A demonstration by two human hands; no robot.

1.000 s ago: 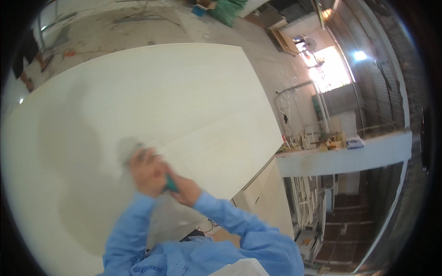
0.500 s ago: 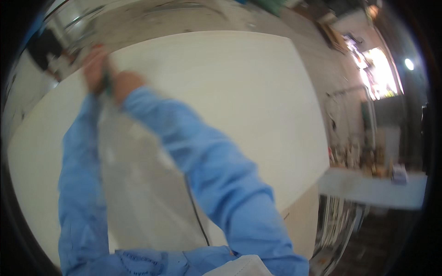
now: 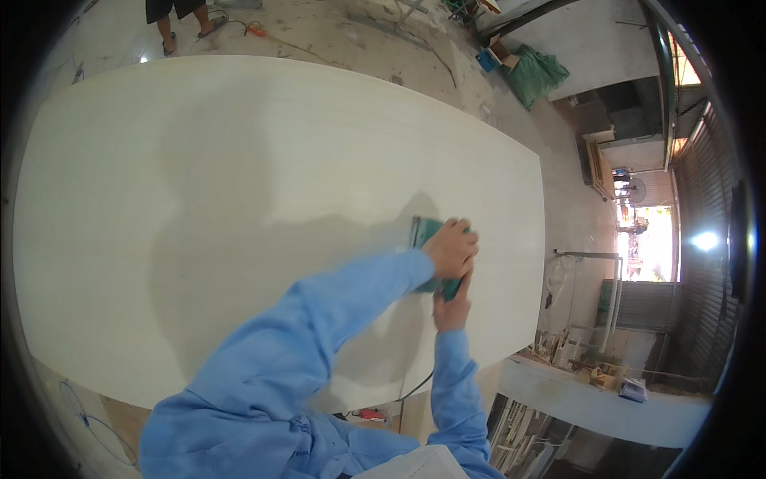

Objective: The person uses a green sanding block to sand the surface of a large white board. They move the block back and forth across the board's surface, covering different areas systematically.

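A green power sander (image 3: 426,230) rests on a large cream-white panel (image 3: 335,144), right of its middle. Over the tool's top lies my left hand (image 3: 453,249), its fingers curled around the body. My right hand (image 3: 452,312) grips the rear part just below it, the thumb side against the green casing. A dark cord (image 3: 416,386) shows at the panel's near edge beside my right sleeve. Both forearms are in blue sleeves, the left one reaching across the panel. My shadow falls over the panel's left and middle.
Beyond the far edge a person's legs (image 3: 167,32) stand near a cable on the floor. A green sack (image 3: 535,77) lies at the far right. A ledge (image 3: 590,395) with wood pieces and a box runs along the right, with stacked strips (image 3: 523,435) below it.
Both hands have carried the sander from the panel's far left over to its right side. The view has shifted too, so more of the panel and the room at right shows.
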